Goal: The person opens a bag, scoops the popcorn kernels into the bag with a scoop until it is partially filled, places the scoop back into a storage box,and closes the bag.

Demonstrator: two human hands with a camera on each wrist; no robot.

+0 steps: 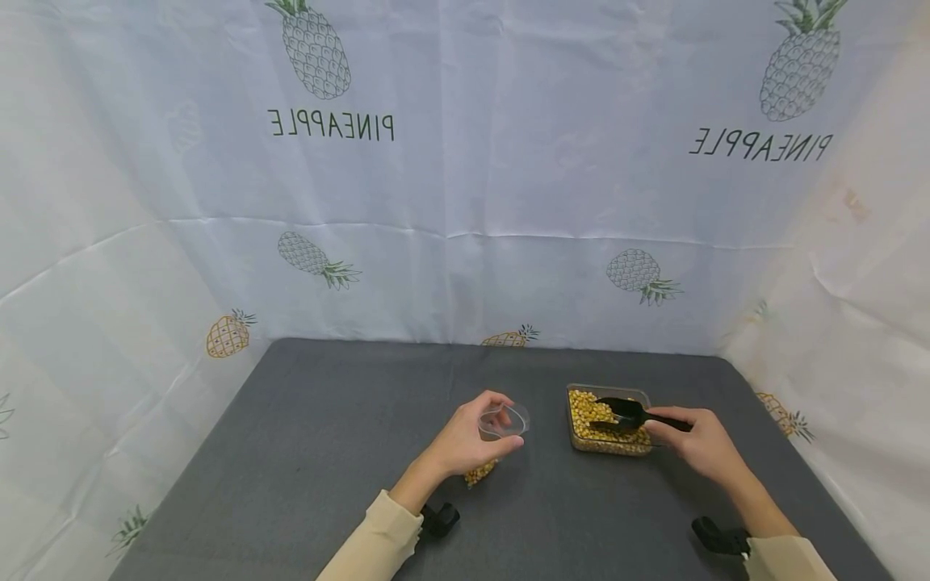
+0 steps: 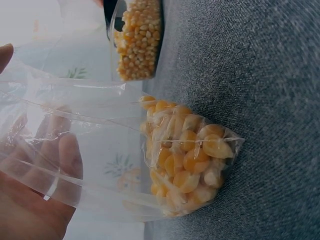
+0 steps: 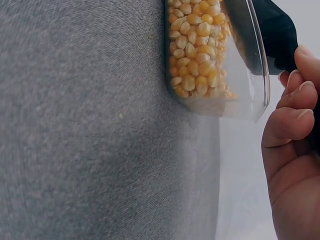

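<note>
My left hand [image 1: 458,440] holds a clear plastic bag [image 2: 125,107] by its round, open mouth, thumb and fingers curved about the rim. Yellow corn kernels [image 2: 187,160] fill the bag's bottom corner, which hangs at or just above the table. To the right, my right hand [image 1: 701,448] grips the handle of a black scoop [image 1: 626,410]. The scoop's head lies over the corn in a clear rectangular container [image 3: 235,106]; how much it carries is hard to tell. In the right wrist view the scoop is mostly hidden behind the container wall and the fingers.
A dark grey cloth-covered table [image 1: 327,436] lies beneath everything. White curtains [image 1: 450,161] printed with pineapples hang behind it and along both sides. A black strap device [image 1: 719,537] sits at each wrist.
</note>
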